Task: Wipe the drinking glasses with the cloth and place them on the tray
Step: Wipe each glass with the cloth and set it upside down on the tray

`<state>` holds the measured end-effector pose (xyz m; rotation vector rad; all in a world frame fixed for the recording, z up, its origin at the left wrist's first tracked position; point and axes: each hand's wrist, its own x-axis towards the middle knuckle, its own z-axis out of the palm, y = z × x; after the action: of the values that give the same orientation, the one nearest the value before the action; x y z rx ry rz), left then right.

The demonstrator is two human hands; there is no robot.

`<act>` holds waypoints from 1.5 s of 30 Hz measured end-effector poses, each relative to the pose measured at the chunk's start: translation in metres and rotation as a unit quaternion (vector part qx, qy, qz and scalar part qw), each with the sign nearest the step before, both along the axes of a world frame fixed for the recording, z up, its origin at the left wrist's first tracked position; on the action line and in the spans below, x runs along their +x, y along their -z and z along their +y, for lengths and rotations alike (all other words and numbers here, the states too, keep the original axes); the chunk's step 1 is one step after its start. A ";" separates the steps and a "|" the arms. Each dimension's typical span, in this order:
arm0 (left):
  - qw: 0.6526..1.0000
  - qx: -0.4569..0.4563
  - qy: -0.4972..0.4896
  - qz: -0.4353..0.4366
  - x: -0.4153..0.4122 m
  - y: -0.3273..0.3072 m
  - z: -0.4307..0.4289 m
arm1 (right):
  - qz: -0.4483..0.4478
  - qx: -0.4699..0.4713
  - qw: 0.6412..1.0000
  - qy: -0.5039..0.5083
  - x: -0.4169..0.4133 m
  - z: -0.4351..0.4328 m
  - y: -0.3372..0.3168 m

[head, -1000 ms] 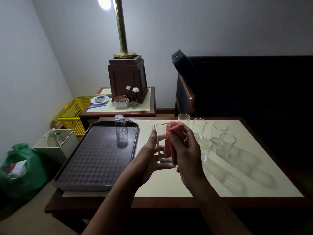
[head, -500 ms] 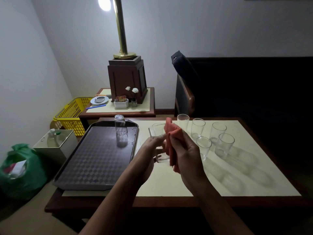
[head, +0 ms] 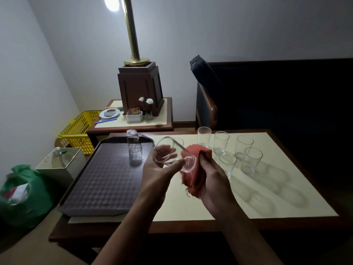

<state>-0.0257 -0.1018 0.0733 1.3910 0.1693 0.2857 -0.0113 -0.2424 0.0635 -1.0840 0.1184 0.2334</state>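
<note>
The left hand [head: 159, 174] holds a drinking glass [head: 174, 154] tipped on its side above the surface [head: 191, 203], its fingers [head: 166, 150] curled around the wall near the open rim. The glass base lies against the orange cloth [head: 196, 169], which the right hand [head: 212, 180] bunches, its fingers [head: 207, 157] pressed together over the fabric. Left of the left fingers, a tray [head: 101, 184] carries one upturned glass [head: 133, 148]. Beyond and right of the right fingers, five upright glasses [head: 250, 159] stand clustered on the surface, apart from both hands.
</note>
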 end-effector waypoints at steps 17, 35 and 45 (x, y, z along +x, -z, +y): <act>0.992 -0.120 0.039 0.007 -0.002 0.000 0.003 | -0.070 -0.070 0.995 0.017 -0.015 0.001 0.012; 0.956 -0.273 0.031 0.102 0.005 0.002 -0.006 | 0.056 0.075 0.995 0.044 -0.003 -0.018 -0.003; 0.970 0.128 0.199 0.051 -0.012 -0.001 0.026 | -0.029 -0.082 0.996 -0.035 0.007 -0.027 -0.008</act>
<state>-0.0382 -0.0756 0.0744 1.6605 -0.0674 -0.1044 -0.0042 -0.2695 0.0715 -1.2597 0.0473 0.2579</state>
